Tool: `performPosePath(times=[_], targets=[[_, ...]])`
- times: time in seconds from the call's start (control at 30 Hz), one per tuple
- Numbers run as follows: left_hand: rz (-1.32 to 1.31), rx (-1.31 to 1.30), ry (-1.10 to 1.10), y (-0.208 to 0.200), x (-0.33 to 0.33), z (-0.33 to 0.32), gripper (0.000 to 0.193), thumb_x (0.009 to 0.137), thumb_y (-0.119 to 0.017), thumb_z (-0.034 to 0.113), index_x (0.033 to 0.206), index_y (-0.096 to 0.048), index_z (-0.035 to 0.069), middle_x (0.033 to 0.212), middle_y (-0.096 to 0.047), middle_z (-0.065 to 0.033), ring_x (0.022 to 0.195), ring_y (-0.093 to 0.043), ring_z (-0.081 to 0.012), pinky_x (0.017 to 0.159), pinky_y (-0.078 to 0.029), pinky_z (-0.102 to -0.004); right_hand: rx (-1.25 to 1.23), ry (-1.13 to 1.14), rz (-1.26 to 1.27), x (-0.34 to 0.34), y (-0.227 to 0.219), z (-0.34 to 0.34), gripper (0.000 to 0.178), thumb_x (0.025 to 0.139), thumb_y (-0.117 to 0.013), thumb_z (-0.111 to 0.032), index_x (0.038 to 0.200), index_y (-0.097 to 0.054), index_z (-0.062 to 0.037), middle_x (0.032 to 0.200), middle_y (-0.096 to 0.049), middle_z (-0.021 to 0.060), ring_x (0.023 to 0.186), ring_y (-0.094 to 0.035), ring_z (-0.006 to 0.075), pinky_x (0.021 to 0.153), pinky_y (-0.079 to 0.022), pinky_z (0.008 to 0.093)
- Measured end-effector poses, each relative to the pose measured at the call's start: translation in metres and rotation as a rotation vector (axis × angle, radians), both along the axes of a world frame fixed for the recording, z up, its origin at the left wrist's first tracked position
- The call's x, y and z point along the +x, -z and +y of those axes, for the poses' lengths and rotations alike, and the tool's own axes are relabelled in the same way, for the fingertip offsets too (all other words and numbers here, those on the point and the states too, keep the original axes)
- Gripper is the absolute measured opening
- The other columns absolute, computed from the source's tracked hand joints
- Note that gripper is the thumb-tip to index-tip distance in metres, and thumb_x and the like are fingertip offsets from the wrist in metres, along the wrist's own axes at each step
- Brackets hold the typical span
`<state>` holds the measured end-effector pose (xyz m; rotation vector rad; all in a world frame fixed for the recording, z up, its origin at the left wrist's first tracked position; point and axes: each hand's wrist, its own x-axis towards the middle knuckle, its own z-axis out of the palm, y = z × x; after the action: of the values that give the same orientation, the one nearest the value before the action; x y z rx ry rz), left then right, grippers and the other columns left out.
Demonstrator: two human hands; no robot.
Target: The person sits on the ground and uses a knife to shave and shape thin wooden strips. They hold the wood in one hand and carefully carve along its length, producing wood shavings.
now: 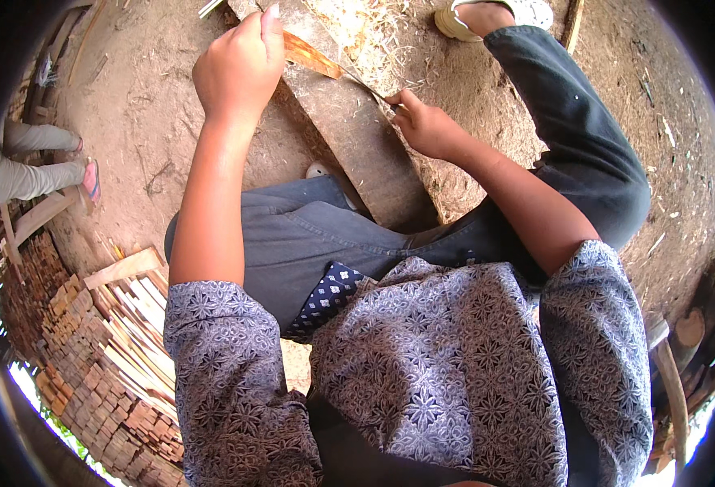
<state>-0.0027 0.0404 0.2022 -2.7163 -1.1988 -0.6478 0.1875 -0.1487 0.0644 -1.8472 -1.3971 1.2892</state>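
Observation:
My left hand (239,69) is closed at the top of the view, its thumb along the top, round one end of a flat, glossy orange-brown piece of wood (313,55). The wood reaches out to the right and tapers. Lower and further right, my right hand (424,123) is closed on a thin dark blade-like tool (367,86). Its far end meets the tapered end of the wood; whether they touch or overlap is hard to tell. My fingers hide the tool's grip. Both hands are above a worn wooden plank (357,138).
The plank runs between my legs. Pale wood shavings (382,36) lie on the dirt floor beyond it. Stacked wood blocks (105,390) and pale sticks (142,337) are at the lower left. Another person's legs (41,166) show at the left, and a log (689,329) at the right.

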Motion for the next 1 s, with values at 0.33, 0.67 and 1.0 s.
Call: performPosePath(times=[0.33, 0.67, 1.0], targets=[[-0.055, 0.003, 0.088, 0.003, 0.000, -0.008, 0.029, 0.104, -0.055, 0.030, 0.090, -0.071, 0.010, 0.069, -0.067, -0.0169, 0.064, -0.067, -0.0401, 0.056, -0.052, -0.0485, 0.219, 0.169, 0.194, -0.020, -0.101, 0.029, 0.030, 0.105, -0.057, -0.028, 0.131, -0.058, -0.0132, 0.074, -0.066, 0.0151, 0.069, -0.067, 0.0304, 0.066, -0.052, 0.0431], [-0.097, 0.081, 0.123, 0.006, -0.006, -0.011, 0.030, 0.104, -0.056, 0.027, 0.083, -0.068, 0.009, 0.067, -0.066, -0.0151, 0.060, -0.066, -0.0374, 0.052, -0.050, -0.0463, 0.133, 0.076, 0.056, -0.032, -0.076, 0.034, 0.031, 0.107, -0.056, -0.027, 0.133, -0.053, -0.0114, 0.071, -0.063, 0.0137, 0.064, -0.064, 0.0262, 0.065, -0.051, 0.0390], [-0.112, 0.090, 0.121, 0.014, 0.006, -0.002, 0.026, 0.102, -0.058, 0.028, 0.091, -0.073, 0.010, 0.067, -0.067, -0.0143, 0.061, -0.067, -0.0362, 0.054, -0.052, -0.0453, -0.038, 0.063, 0.034, 0.000, -0.017, 0.018, 0.032, 0.107, -0.057, -0.029, 0.132, -0.057, -0.0107, 0.088, -0.066, 0.0082, 0.082, -0.061, 0.0144, 0.078, -0.051, 0.0336]])
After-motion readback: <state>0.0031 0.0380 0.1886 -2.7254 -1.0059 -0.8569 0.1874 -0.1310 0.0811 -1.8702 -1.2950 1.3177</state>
